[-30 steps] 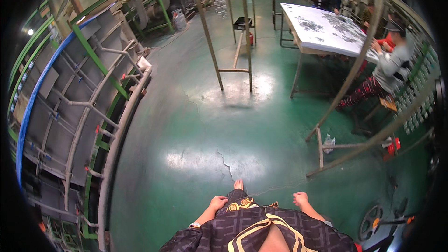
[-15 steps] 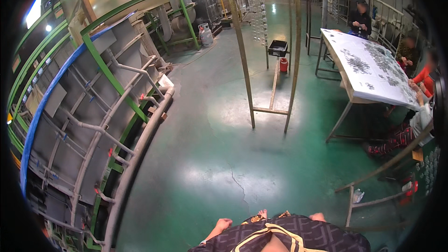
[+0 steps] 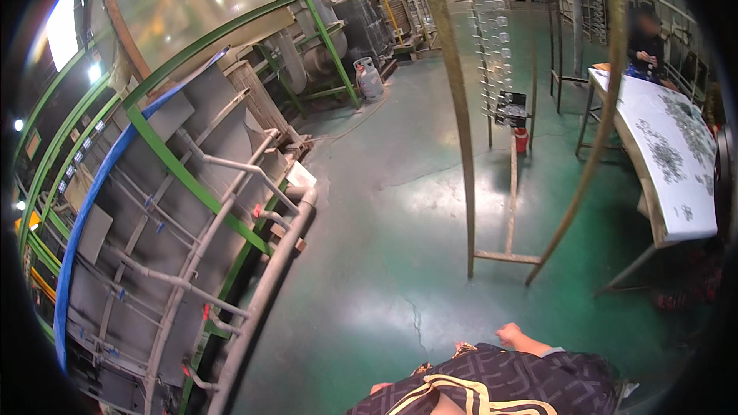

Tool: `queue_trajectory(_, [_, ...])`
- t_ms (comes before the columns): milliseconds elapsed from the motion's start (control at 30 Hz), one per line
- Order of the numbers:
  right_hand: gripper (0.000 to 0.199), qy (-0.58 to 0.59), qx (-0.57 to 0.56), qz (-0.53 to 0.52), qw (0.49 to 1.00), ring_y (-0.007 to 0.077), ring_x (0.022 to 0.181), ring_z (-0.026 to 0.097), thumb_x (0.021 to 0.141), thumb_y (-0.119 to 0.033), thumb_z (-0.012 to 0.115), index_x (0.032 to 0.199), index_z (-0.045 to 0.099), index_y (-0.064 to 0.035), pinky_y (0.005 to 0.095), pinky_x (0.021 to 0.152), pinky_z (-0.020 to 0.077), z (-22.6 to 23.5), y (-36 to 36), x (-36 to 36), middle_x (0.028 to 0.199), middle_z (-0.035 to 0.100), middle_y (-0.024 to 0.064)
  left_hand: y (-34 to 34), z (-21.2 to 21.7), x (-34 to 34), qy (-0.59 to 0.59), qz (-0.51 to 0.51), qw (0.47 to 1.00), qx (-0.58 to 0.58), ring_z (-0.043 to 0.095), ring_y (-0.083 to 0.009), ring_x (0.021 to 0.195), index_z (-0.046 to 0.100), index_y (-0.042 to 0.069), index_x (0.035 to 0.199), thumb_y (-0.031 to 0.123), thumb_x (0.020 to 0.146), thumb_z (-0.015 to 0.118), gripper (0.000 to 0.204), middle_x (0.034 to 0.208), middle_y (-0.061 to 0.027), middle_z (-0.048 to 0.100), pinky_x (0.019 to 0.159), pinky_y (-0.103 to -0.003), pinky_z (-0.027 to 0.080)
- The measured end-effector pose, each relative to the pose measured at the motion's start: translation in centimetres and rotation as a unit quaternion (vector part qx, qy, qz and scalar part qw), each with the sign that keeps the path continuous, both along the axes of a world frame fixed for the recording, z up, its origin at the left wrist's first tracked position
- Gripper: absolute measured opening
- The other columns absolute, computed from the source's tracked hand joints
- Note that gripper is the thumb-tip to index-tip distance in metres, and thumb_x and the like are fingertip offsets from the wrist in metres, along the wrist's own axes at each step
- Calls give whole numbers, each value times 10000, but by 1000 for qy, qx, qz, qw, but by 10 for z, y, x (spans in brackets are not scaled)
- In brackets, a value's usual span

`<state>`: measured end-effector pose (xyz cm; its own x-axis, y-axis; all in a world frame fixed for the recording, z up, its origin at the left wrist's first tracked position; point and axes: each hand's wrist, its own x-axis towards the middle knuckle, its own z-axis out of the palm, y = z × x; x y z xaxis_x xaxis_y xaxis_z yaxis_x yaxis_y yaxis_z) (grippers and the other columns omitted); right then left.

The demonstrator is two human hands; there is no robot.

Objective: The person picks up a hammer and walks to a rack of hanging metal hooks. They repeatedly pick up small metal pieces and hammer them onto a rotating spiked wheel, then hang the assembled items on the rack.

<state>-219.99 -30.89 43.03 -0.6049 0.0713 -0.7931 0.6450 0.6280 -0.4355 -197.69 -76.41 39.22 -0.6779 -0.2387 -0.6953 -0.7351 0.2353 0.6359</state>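
My right hand [image 3: 509, 333] swings out in front of my dark patterned clothing [image 3: 507, 380], its fingers curled in with nothing seen in them. Only a small part of my left hand [image 3: 380, 388] shows at the left edge of the clothing; its fingers are hidden. Neither hand touches anything around it. Ahead of me, a tall metal frame [image 3: 464, 154] stands on the green floor. Strings of small clear pieces [image 3: 492, 38] hang at its far end, over a black crate [image 3: 511, 109] and a red bucket [image 3: 521, 140].
To the left runs a long machine with grey pipes [image 3: 265, 292], red valves and a green frame [image 3: 177, 161]. A gas cylinder [image 3: 369, 79] stands farther off. At right, a person [image 3: 644, 46] is by a white-topped table [image 3: 653, 123] strewn with small dark pieces.
I have moved forward, so the metal frame looks nearer, and the view has turned left. My right hand has swung forward; my left has dropped back. Several people at the table have left view.
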Motion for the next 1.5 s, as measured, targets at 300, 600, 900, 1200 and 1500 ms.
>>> queue_trajectory(300, [321, 236, 3, 232, 944, 232, 732, 634, 719, -357, 609, 948, 678, -143, 341, 724, 498, 36, -217, -351, 772, 669, 64, -103, 10, -238, -81, 68, 994, 0, 602, -139, 758, 657, 20, 924, 225, 793, 619, 246, 811, -44, 658, 714, -293, 482])
queue_trajectory(600, [325, 95, 65, 92, 989, 143, 633, 631, 743, -334, 620, 967, 662, -102, 293, 594, 512, 67, -224, -550, 726, 660, 56, -252, 52, -626, 45, -155, 985, -57, 595, -146, 735, 657, 24, 896, 186, 786, 624, 198, 787, -43, 649, 698, -306, 482])
queue_trajectory(900, [245, 68, 85, -160, 981, 186, 564, 631, 731, -275, 666, 778, 652, -35, 326, 514, 511, 40, -199, -716, 745, 652, 100, -275, 117, -1093, 170, 54, 984, -11, 606, -131, 593, 632, 15, 984, 95, 801, 573, 208, 736, -51, 639, 485, -256, 456])
queue_trajectory(1200, [322, 25, -72, -143, 987, 170, 664, 631, 779, -353, 605, 934, 650, -74, 320, 586, 522, 43, -170, -1096, 806, 649, 63, -182, 15, -1307, -78, -199, 977, 1, 596, -160, 609, 626, 3, 950, 107, 765, 561, 222, 786, -80, 648, 528, -293, 457])
queue_trajectory(1500, [357, 110, -40, -128, 985, 151, 667, 631, 773, -375, 634, 1012, 646, -109, 317, 586, 513, 33, -135, -1368, 873, 658, 52, -163, -3, -1682, -30, -276, 960, -23, 621, -183, 677, 654, 14, 897, 169, 697, 578, 265, 798, -97, 665, 650, -310, 488])
